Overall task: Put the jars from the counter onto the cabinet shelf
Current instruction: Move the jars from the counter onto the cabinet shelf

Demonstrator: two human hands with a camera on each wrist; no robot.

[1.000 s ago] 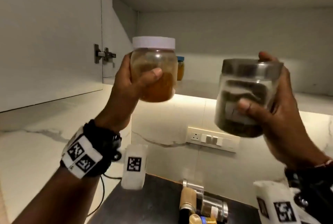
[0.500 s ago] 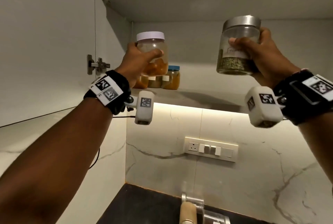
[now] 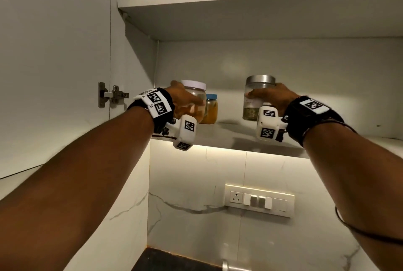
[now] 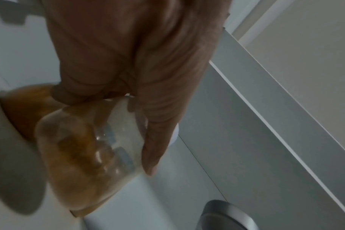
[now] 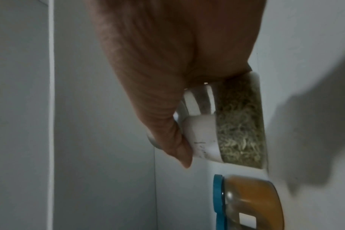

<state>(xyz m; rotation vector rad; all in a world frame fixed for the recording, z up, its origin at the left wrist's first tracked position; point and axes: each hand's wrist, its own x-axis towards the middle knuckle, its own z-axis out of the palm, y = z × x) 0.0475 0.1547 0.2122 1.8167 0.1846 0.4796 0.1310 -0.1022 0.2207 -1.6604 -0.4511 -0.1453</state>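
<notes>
While both arms are raised into the cabinet, the white-lidded jar [image 3: 194,98] is gripped by the left hand [image 3: 182,99] and the steel-lidded jar [image 3: 256,98] by the right hand [image 3: 273,99], low over the cabinet shelf [image 3: 229,134].

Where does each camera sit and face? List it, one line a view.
Head: on the head, facing up into the cabinet; both forearms, left hand and right hand show.
Left wrist: along the hand, at its white-lid jar.
Right wrist: along the hand, at its metal-lid jar.
Shared: the blue-lid jar shows in head and right wrist views.
</notes>
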